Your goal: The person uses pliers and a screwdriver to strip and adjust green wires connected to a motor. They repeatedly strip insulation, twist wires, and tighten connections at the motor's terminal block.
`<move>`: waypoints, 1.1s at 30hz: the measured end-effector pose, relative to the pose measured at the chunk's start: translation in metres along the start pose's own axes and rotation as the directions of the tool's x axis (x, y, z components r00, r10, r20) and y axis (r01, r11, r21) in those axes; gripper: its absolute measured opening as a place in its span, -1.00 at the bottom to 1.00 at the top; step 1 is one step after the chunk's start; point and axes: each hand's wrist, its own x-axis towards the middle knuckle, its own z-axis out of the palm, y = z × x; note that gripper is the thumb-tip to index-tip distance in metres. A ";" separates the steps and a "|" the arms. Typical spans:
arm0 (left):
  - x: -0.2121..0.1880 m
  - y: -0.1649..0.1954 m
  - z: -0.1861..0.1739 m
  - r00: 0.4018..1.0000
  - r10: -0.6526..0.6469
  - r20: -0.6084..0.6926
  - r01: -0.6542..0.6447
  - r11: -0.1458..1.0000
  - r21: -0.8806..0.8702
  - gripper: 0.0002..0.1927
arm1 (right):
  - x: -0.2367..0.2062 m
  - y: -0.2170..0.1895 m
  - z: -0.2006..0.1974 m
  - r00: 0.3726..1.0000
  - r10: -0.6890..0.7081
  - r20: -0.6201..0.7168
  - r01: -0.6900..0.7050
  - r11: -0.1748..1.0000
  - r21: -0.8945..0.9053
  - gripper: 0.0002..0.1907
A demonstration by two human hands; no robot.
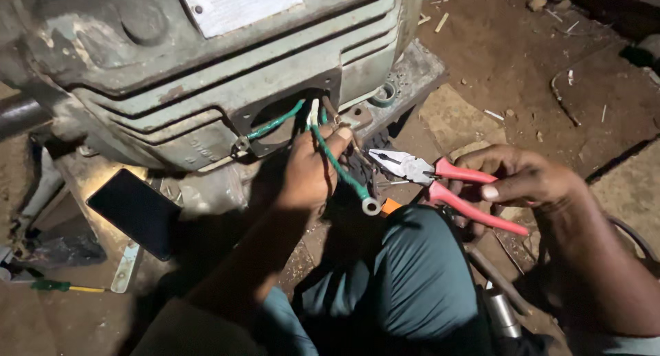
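Two hands at work: left hand [308, 172] fingers pinched on a green wire [338, 166] leading from the motor housing [206, 88] opening, right hand [529, 181] fingers clamped round red-handled pliers [440, 184], jaws parted just beside the wire; a dark phone [135, 212] lies on the floor at left.

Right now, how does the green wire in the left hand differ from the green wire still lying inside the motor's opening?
The green wire in the left hand hangs out of the motor and ends in a bare metal ring; the green wire in the opening stays inside, its end hidden. The left hand pinches the first; nothing touches the second. Both are green and come from the same opening. The right hand holds red-handled pliers.
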 end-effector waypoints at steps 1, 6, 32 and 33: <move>0.000 0.000 -0.001 1.000 -0.030 0.006 0.030 0.991 -0.131 -0.73 | -0.001 0.007 -0.004 0.997 -0.024 -0.078 0.024 1.000 0.000 -0.42; 0.000 0.004 0.000 0.991 -0.137 0.003 0.126 0.899 -0.419 -0.77 | 0.031 0.115 0.034 0.992 0.082 -0.100 -0.023 0.871 0.490 -0.44; -0.049 0.054 0.021 0.933 0.341 -0.115 -0.176 0.710 0.682 -0.78 | 0.060 0.063 0.005 0.590 -0.164 -0.791 -0.268 0.884 -0.383 -0.50; -0.053 0.059 0.023 0.932 0.334 -0.137 -0.159 0.720 0.675 -0.79 | 0.073 0.048 -0.018 0.558 -0.339 -0.758 -0.318 0.756 -0.572 -0.47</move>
